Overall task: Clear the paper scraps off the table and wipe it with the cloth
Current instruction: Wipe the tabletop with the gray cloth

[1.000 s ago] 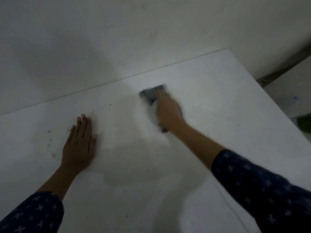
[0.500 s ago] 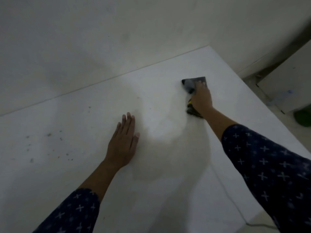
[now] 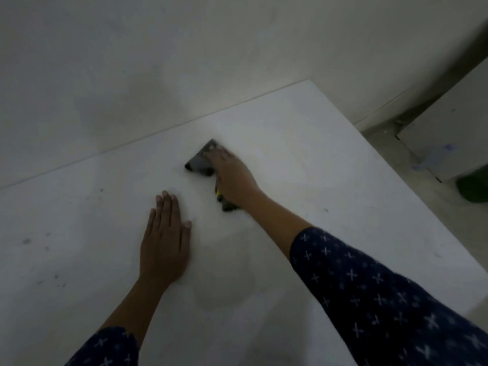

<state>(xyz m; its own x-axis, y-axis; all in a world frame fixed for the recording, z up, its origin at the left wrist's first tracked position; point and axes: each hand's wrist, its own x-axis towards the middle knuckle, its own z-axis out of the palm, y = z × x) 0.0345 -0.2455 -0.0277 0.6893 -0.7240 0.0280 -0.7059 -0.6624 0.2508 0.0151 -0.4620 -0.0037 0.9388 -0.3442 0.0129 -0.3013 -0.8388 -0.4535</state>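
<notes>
the cloth [image 3: 202, 161] lies on the table [image 3: 343, 180] near its middle, under the right hand [image 3: 232, 175], which lies flat on it; cloth shows at the hand's 11 and 6 o'clock. the left hand [image 3: 165, 239] rests flat on the table at the cloth's 7 o'clock, apart from it. specks [image 3: 26, 241] lie at that hand's 9 o'clock. the wall [image 3: 158, 62] stands behind the table at 12 o'clock; a cabinet [image 3: 449, 133] stands off the table at 2 o'clock.

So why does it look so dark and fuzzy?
Head view: dim light leaves everything grey; the right hand and the cloth are smeared by motion blur; the left hand looks sharper; a soft shadow lies on the table between the arms.
</notes>
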